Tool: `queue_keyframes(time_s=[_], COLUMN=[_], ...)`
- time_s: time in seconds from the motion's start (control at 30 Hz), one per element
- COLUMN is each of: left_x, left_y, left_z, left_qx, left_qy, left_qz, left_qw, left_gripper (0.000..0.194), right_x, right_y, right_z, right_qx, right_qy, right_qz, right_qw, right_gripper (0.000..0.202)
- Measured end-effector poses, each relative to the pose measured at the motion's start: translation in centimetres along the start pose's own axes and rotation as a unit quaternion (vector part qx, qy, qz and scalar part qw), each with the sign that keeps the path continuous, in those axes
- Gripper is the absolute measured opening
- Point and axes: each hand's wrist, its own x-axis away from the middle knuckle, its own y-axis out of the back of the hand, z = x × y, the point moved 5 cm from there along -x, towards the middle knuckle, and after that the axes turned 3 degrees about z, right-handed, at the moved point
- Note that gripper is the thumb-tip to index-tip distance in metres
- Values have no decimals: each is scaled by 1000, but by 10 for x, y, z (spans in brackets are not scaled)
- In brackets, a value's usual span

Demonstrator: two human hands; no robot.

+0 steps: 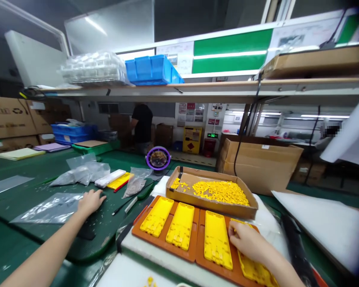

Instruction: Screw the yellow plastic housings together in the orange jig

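My left hand (91, 201) rests palm down on the green mat (107, 227), fingers spread, beside a clear plastic bag (52, 208) and small white bits. My right hand (245, 238) is over the rightmost yellow plastic housing (254, 271), fingers bent together at its upper part; whether a small piece is between them is hidden. Three more yellow housings (157, 216), (180, 226), (217, 239) lie in the orange-brown trays (197, 255). Behind the trays stands a shallow cardboard box (194, 198) holding a heap of small yellow parts (221, 192).
A purple-rimmed fan (158, 158) stands behind the box. Left of it are clear bags (85, 171), white and yellow pieces (119, 181) and a bag of small parts (134, 187). A large carton (257, 163) stands behind right. A shelf (197, 89) spans above. A person (142, 123) stands far back.
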Motion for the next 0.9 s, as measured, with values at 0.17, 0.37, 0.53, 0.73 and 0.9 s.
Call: queue_keyframes(time_s=[0.17,0.37,0.53,0.73,0.9], left_x=[2,11,10,7,24], left_y=[3,9,4,6,6], left_z=[-7,1,16,19,8], left_qx=[9,36,66,150,231], left_qy=[-33,-73,-83,-115,-143], left_qz=[-17,5,45,81,123], left_qw=[999,997,993,979,954], left_gripper=[23,27,26,30,43], right_x=[-1,0,1,4,3], right_y=[-2,1,2,5,4], right_z=[-1,1,3,7,6], right_qx=[-1,4,7,12,12], right_qy=[5,11,5,1,4], right_qz=[-1,5,18,24,27], right_qw=[1000,1000,1000,1000,1000], right_gripper=[9,9,9,10,10])
